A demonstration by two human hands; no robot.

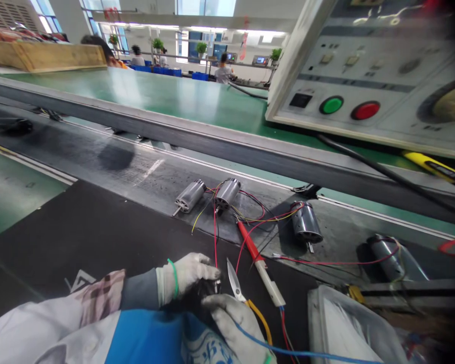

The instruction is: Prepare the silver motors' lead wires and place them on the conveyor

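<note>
Two gloves over the black surface (79,242): left hand (187,275) closed on a dark wired motor (208,292), right hand (227,318) grip unclear; likely heavy, stiff, slick, so take the body, not the thin leads (215,242).

Bright overhead light, glare on green bench (147,96), blurred corners.

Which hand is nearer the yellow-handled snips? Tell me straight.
Right. The right hand lies against the yellow handle of the snips, below the blades. The left hand is farther, up and left of the blades, closed around a dark part.
</note>
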